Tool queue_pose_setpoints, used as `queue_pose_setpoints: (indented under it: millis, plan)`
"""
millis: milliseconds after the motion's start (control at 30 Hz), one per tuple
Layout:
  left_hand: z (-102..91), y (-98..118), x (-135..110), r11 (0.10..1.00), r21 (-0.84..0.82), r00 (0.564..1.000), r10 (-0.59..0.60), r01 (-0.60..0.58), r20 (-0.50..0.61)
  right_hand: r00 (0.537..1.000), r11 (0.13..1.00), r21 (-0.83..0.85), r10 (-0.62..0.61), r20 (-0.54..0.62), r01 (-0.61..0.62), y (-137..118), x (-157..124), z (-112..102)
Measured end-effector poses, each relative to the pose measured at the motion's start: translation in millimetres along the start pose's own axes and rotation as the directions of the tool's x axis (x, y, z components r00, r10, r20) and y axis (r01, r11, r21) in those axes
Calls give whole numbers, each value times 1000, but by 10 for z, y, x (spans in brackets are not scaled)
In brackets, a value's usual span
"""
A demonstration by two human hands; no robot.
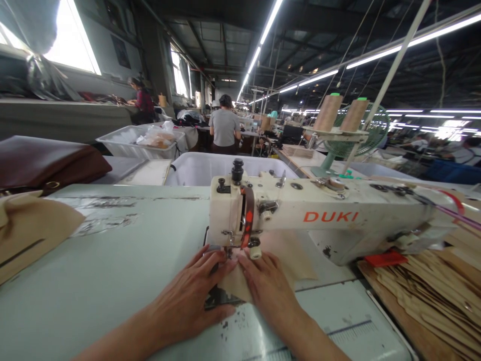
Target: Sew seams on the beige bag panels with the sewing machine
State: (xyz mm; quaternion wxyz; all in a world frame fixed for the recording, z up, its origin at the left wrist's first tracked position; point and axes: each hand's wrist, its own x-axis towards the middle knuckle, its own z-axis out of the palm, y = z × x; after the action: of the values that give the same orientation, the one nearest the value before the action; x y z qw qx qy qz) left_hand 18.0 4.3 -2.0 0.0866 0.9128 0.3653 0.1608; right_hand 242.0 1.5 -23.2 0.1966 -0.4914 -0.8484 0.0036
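Note:
A white sewing machine (285, 210) marked DUKI stands on the pale green table. Under its needle area lies a beige fabric piece (296, 258), partly hidden by the machine and my fingers. My left hand (191, 291) rests beside the presser foot, fingers stretched forward and thumb spread apart, the fingertips at the fabric's left edge. My right hand (268, 286) lies flat on the fabric to the right of the needle, fingers extended toward it. The fingertips of both hands come close together in front of the needle, whose tip I cannot make out clearly.
At right, stacked beige pieces (424, 286) lie beside a red object (385, 258). Another beige piece (33, 235) and a brown leather item (48, 163) are at left. Behind the machine are a white bin (188, 168) and thread cones (328, 113). Other people sit farther back.

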Motion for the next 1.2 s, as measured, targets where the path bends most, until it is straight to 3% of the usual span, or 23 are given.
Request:
queue_pose_setpoints:
  millis: [267, 367, 533, 633, 767, 933, 1067, 1200]
  plan:
    - [66, -8, -7, 999, 13, 999, -37, 37, -5, 1000, 1000, -25, 7, 31, -6, -46, -14, -4]
    - [33, -45, 3, 1000, 12, 1000, -16, 16, 15, 998, 1000, -24, -6, 56, 8, -19, -3, -101]
    - [-47, -86, 34, 1000, 6, 999, 23, -23, 45, 980, 991, -128, 50, 191, -26, 311, 347, -438]
    - [-89, -94, 21, 999, 10, 998, 48, -49, 48, 971, 985, -169, 63, 231, -24, 526, 529, -507]
    - [-187, -89, -103, 999, 13, 998, 39, -39, 51, 964, 972, -228, 108, 242, -52, 467, 257, -553]
    - [-242, -27, -205, 996, -65, 998, -64, 62, -23, 961, 953, -272, 193, 198, -135, -20, -163, -721]
    - [-148, 24, -136, 998, -53, 998, -48, 46, -37, 989, 995, -102, 31, 144, -17, -238, -34, -532]
    - [-47, 100, -137, 999, -23, 999, -27, 27, -26, 981, 995, 69, -87, 172, 77, -60, 54, -209]
